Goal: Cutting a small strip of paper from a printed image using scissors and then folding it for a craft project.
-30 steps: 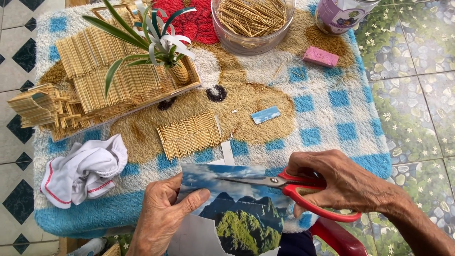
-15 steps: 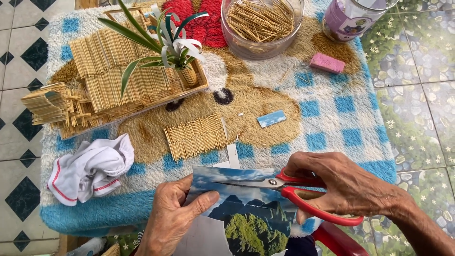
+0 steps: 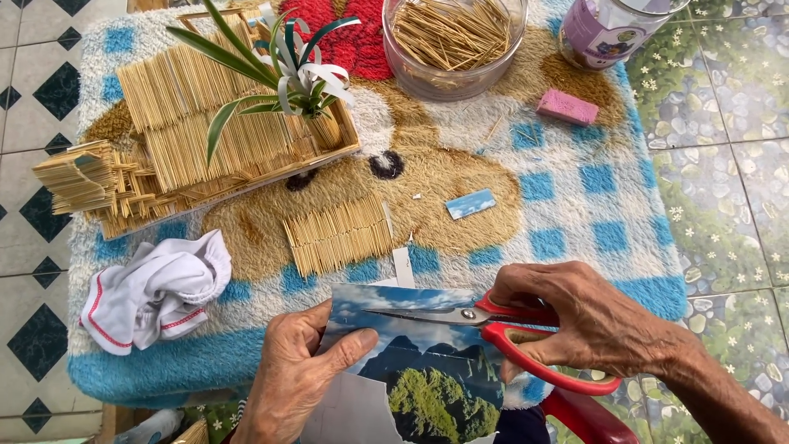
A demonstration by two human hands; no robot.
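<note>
A: Nearest first: left hand (image 3: 292, 374) pinching the left edge of a glossy printed picture of green mountains and cloudy sky (image 3: 415, 362), thumb on top, fingers beneath. Held low at the near edge of the desk, probably to keep the sheet taut.

B: And opposite?

A: Right hand (image 3: 588, 321) closed through the loops of red-handled steel scissors (image 3: 485, 325). Blades nearly together, lying across the sky part of the picture, tips pointing left. Hands set apart at either side of the sheet, likely so that nothing but paper meets the blades.

B: Just beyond?

A: Thin white paper strip (image 3: 403, 265) touching the picture's top edge. Left of it, crumpled white cloth with red piping (image 3: 156, 289), within easy reach. Further in, flat mat of joined wooden toothpicks (image 3: 339, 235) and small blue-and-white cut paper piece (image 3: 471, 204), both loose on the fluffy blue-checked rug with a tan bear pattern (image 3: 575, 205) covering the desk.

B: Far end?

A: Toothpick-built house model on a wooden tray (image 3: 197, 123), with a green-and-white striped plant (image 3: 288, 66) standing on it. Clear round plastic tub of loose toothpicks (image 3: 452, 41) behind, pink rectangular block (image 3: 567, 107) to the right, purple-labelled jar (image 3: 604, 29) at the corner. Supplies kept back, apparently away from the cutting.
</note>
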